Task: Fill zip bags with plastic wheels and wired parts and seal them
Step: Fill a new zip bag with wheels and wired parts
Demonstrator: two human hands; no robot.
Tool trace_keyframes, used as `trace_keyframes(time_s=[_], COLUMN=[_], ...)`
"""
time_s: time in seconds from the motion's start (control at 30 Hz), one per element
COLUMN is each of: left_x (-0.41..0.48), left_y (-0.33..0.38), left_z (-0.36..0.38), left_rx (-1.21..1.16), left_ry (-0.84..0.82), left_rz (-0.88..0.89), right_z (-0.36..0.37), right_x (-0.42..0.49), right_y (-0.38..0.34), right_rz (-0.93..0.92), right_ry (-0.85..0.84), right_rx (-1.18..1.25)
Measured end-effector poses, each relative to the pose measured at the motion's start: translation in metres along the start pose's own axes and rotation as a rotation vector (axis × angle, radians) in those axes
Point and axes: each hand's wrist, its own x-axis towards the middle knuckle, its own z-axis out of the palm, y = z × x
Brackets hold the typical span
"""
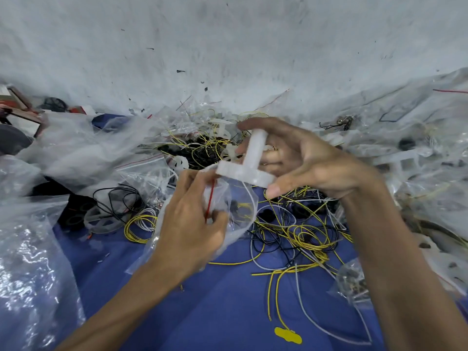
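— Nearest the camera, what is the left hand (192,224) doing?
— It pinches the clear zip bag (240,211) near its red-striped mouth, above the blue cloth (215,312).
— And the right hand (304,163)?
— It grips a white T-shaped plastic part (250,160) at the bag's mouth. Yellow wires (304,234) lie tangled below.

Yellow wires (307,233) on blue cloth (220,300); translucent white wheel (249,160); red-striped bag (228,211).
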Motion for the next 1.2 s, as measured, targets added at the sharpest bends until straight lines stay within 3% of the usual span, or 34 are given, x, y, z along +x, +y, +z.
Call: trace_keyframes(time_s=[0.13, 0.27, 0.43, 0.6, 0.73, 0.9, 1.07, 1.2], left_x=[0.001, 0.006, 0.003, 0.006, 0.004, 0.009, 0.009, 0.005], left_y=[-0.002, -0.006, -0.008, -0.016, -0.010, -0.003, 0.007, 0.009], left_z=[-0.007, -0.017, -0.017, -0.021, -0.015, -0.023, -0.027, -0.021], left_rx=[-0.030, -0.088, -0.013, -0.160, -0.227, -0.421, -0.528, -0.488], left_ry=[0.064, 0.153, 0.113, -0.035, -0.184, -0.058, -0.076, -0.138], left_rz=[-0.038, 0.008, 0.046, -0.014, -0.040, -0.107, -0.084, -0.051], right_z=[0.021, 0.019, 0.034, 0.036, 0.039, 0.062, 0.078, 0.089], right_x=[0.019, 0.019, 0.034, 0.040, 0.046, 0.050, 0.044, 0.038], right_y=[0.009, 0.017, 0.027, 0.041, 0.052, 0.043, 0.049, 0.050], right_rz=[-0.018, 0.071, 0.154, 0.182, 0.217, 0.122, -0.003, -0.049], right_ry=[-0.148, -0.036, -0.020, -0.005, 0.043, -0.003, 0.064, -0.063], right_rx=[0.075, 0.041, -0.153, -0.195, -0.418, -0.592, -0.984, -1.164])
